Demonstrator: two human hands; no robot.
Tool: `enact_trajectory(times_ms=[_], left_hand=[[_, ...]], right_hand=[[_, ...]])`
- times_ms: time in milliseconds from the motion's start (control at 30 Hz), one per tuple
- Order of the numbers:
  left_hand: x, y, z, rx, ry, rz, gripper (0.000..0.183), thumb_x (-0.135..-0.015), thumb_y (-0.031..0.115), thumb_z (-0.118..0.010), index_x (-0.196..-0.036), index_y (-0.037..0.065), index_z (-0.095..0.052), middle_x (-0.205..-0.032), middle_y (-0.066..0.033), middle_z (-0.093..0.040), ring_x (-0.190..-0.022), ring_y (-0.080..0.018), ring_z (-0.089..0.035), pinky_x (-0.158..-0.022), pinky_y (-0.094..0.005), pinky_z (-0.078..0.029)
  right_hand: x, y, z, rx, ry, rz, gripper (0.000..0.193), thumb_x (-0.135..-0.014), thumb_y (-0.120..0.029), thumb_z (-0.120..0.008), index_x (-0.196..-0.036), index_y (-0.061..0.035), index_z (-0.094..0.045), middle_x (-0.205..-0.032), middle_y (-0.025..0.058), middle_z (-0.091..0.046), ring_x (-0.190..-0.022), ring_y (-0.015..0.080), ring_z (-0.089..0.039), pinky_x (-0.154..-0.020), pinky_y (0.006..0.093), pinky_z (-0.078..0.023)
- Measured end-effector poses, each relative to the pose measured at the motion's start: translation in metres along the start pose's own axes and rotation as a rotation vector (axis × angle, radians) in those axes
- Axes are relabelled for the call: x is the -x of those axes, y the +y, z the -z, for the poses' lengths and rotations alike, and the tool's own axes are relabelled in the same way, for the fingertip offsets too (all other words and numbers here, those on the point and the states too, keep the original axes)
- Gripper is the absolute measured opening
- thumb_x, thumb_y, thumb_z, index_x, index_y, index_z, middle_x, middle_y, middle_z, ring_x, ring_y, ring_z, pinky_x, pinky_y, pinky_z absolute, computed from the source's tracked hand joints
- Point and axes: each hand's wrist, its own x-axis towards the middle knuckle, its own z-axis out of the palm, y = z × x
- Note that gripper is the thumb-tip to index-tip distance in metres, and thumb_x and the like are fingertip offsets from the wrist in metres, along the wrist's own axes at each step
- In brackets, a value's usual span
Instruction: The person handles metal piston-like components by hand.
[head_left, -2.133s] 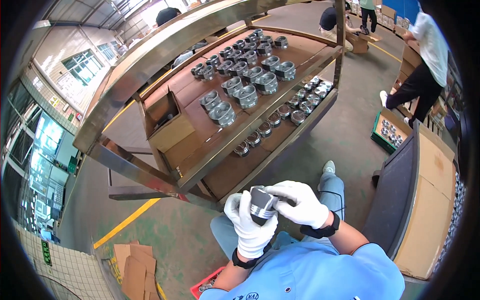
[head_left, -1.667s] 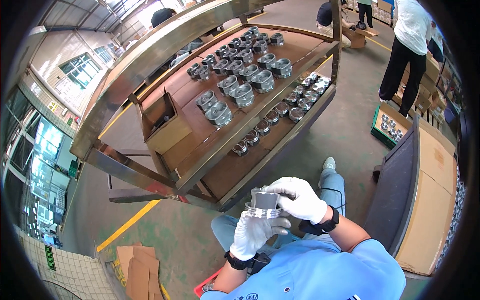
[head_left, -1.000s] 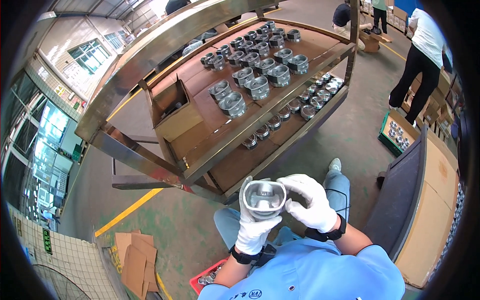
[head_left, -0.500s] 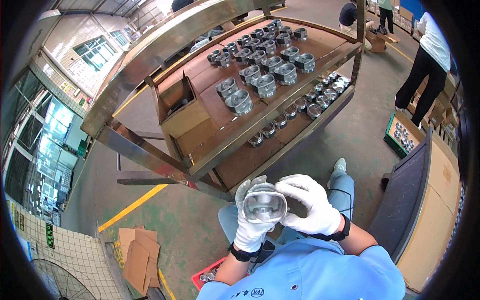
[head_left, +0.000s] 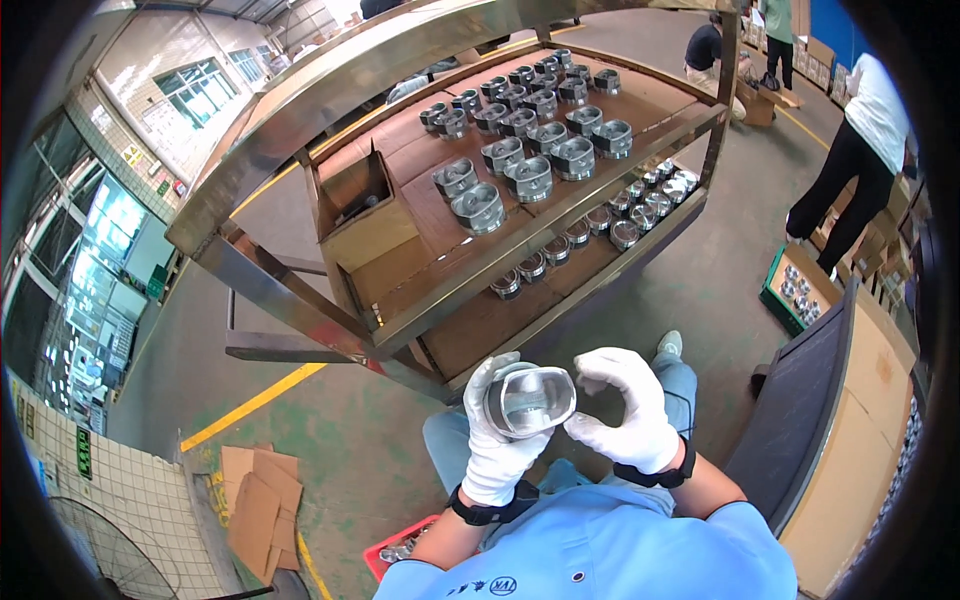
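Note:
A shiny metal piston [head_left: 533, 402] is held up in front of my body, its hollow side turned toward me. My left hand [head_left: 493, 440], in a white glove, wraps round its left side. Beside it on the right, my white-gloved right hand [head_left: 637, 420] is apart from the piston, thumb and fingers curved with a gap between them. Rows of similar pistons [head_left: 528, 178] stand on the cardboard-covered upper shelf of a metal rack [head_left: 440, 285] ahead of me. More pistons [head_left: 557, 250] line the lower shelf.
An open cardboard box [head_left: 372, 240] sits on the shelf's left end. Flattened cardboard [head_left: 262, 515] lies on the floor at left, and a red crate [head_left: 375, 560] with metal parts is by my left side. At right are a dark panel [head_left: 790, 400], a green crate [head_left: 775, 300] and a standing person [head_left: 855, 150].
My right hand has come off the piston and moved slightly right, its fingers opening. The piston has turned a little in my left hand.

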Motion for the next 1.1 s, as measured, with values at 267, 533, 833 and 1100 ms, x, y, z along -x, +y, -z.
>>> enact_trajectory(times_ms=[267, 533, 833, 1100], left_hand=[[-0.004, -0.01, 0.0, 0.061, 0.026, 0.001, 0.104, -0.065, 0.007, -0.087, -0.147, 0.017, -0.024, -0.141, -0.017, -0.042, -0.119, -0.0287, -0.057, -0.097, -0.0421, -0.051], [-0.012, -0.018, 0.004, -0.061, 0.076, -0.037, 0.081, -0.068, 0.003, -0.082, -0.138, 0.007, -0.041, -0.132, -0.0162, -0.047, -0.121, -0.0308, -0.053, -0.102, -0.0407, -0.045], [-0.045, 0.021, 0.08, -0.122, -0.072, 0.109, 0.089, -0.075, 0.008, -0.08, -0.15, 0.012, -0.032, -0.144, -0.0143, -0.034, -0.118, -0.0279, -0.055, -0.093, -0.0383, -0.054], [-0.032, 0.009, 0.111, -0.159, -0.014, 0.201, 0.071, -0.082, 0.012, -0.077, -0.143, 0.009, -0.042, -0.139, -0.0145, -0.041, -0.115, -0.0254, -0.057, -0.09, -0.0357, -0.055]], right_hand=[[-0.021, -0.014, 0.002, -0.013, -0.187, 0.069, 0.038, -0.072, -0.016, -0.082, -0.106, -0.0051, -0.069, -0.099, 0.0136, -0.068, -0.077, 0.024, -0.066, -0.066, 0.0314, -0.053], [-0.027, 0.008, -0.025, 0.124, -0.354, 0.005, 0.042, -0.072, -0.018, -0.082, -0.109, -0.0038, -0.067, -0.1, 0.0146, -0.068, -0.083, 0.0263, -0.068, -0.073, 0.0327, -0.054], [-0.099, -0.016, -0.007, -0.24, -0.286, -0.477, 0.03, -0.083, -0.004, -0.074, -0.108, 0.0019, -0.058, -0.092, 0.0061, -0.066, -0.073, 0.01, -0.064, -0.065, 0.0241, -0.053], [-0.194, 0.001, -0.047, 0.173, -0.435, -0.374, 0.031, -0.085, -0.02, -0.076, -0.105, 0.0019, -0.065, -0.081, 0.0053, -0.068, -0.068, 0.0073, -0.062, -0.062, 0.024, -0.051]])
